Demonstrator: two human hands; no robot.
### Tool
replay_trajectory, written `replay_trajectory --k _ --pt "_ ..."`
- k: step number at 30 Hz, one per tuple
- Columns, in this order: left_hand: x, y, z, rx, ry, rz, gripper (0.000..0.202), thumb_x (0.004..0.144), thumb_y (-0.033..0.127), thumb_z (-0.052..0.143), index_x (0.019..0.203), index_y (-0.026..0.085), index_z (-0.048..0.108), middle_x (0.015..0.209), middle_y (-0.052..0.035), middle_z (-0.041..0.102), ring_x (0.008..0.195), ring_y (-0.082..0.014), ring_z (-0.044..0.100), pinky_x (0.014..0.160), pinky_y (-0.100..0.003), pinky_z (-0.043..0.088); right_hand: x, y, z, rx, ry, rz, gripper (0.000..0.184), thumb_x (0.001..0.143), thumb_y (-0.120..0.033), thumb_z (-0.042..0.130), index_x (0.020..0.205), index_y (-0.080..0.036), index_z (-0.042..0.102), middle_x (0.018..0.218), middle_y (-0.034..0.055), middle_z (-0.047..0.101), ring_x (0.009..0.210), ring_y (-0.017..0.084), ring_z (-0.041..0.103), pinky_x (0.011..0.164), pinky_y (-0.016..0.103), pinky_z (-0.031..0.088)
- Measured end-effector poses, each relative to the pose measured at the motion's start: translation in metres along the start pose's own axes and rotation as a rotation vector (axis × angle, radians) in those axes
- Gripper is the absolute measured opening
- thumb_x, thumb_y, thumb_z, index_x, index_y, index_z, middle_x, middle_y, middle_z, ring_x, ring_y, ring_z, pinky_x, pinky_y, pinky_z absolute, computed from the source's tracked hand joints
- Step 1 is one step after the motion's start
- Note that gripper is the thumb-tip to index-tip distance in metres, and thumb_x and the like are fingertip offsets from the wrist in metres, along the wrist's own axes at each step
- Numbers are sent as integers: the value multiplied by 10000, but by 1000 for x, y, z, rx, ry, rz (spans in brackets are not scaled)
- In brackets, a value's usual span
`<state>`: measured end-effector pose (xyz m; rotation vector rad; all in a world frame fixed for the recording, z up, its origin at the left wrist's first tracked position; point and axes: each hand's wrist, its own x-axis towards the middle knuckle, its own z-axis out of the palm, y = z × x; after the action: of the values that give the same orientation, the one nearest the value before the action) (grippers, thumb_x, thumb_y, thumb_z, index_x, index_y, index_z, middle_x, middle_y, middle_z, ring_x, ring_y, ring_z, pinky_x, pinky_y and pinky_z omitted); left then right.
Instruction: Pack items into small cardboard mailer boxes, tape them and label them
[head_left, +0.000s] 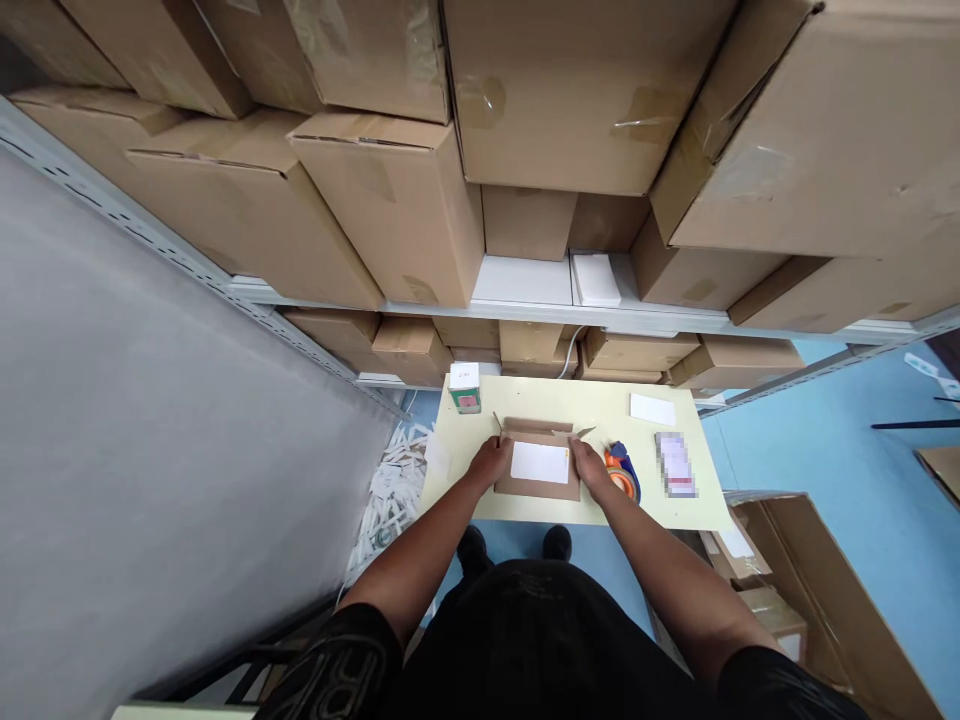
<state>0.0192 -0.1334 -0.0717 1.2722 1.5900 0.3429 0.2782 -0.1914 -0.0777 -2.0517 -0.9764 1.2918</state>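
Observation:
A small cardboard box (536, 489) lies on the pale yellow table in front of me, with its small side flaps standing up at the far corners. On its near panel is a white rectangular label (538, 463). My left hand (490, 461) grips the box's left edge, its fingers partly hidden behind the cardboard. At the opposite edge, my right hand (589, 468) is closed on the box in the same way. Just right of that hand lies an orange and blue tape dispenser (621, 470) with a roll of tape.
The table (600, 398) also bears a green and white carton (465, 389), white papers (652, 409) and a pixelated flat item (677, 465). Shelves (517, 280) of cardboard boxes rise behind. Paper scraps (394, 485) lie left; a large open carton (832, 590) stands right.

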Motion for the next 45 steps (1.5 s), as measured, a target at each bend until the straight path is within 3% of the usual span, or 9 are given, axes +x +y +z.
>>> replay_trajectory --k 5,13,17,21,25,30,34,40,45 --pt "-37 -15 4 -212 71 157 524 938 613 530 1250 196 587 1264 -132 697 1087 -270 681 912 -359 504 -35 16 6 193 100 -49 671 848 -717 563 1315 -241 636 1336 95 689 1293 299 590 1071 392 466" --pt "-70 -54 23 -508 206 5 459 844 497 730 1186 198 665 1221 -139 731 1187 -315 665 1063 -449 485 -63 46 26 372 193 54 670 711 -583 766 1260 -208 684 1267 100 726 1259 338 628 1070 431 503" --pt "-76 -66 25 -663 204 -32 543 782 532 804 1199 201 693 1278 -146 719 1273 -329 629 1102 -482 472 -61 57 23 470 213 29 599 774 -606 704 1236 -226 692 1170 93 763 1206 309 666 985 420 569" --pt "-86 -61 36 -868 213 -122 584 796 530 793 1269 210 669 1304 -139 710 1203 -312 678 986 -476 560 -51 71 13 566 79 63 574 830 -634 639 1217 -212 693 1041 96 787 1024 291 739 830 412 629" --pt "-97 -51 57 -964 281 -225 485 827 449 769 1243 214 685 1342 -119 693 1202 -279 676 982 -431 565 -36 77 -1 593 -65 58 575 807 -602 685 1216 -199 684 1007 93 790 935 285 751 797 406 635" --pt "-112 -44 84 -1064 405 -277 401 869 422 711 1223 236 696 1381 -86 673 1234 -257 649 958 -388 569 -24 69 -16 562 -157 54 592 896 -680 486 1195 -212 692 960 101 788 890 264 754 793 382 629" --pt "-132 -38 94 -1099 419 -285 407 841 376 727 1220 230 696 1390 -76 667 1224 -258 650 941 -377 568 -27 61 -23 600 -154 63 562 811 -605 630 1191 -197 698 1046 115 779 935 271 745 842 392 619" --pt "-186 -36 91 -1182 234 58 565 787 455 763 1277 189 672 1354 -136 677 1263 -311 628 1053 -469 513 -50 38 -27 711 -236 -13 490 747 -504 698 1128 -196 718 1134 99 760 1041 262 710 898 373 586" --pt "-246 -59 66 -1108 176 277 756 671 396 860 1365 226 613 1384 -127 651 1336 -327 568 1154 -496 412 -83 16 -14 605 -398 -110 333 615 -380 779 876 -182 722 997 82 773 963 272 715 864 363 570"
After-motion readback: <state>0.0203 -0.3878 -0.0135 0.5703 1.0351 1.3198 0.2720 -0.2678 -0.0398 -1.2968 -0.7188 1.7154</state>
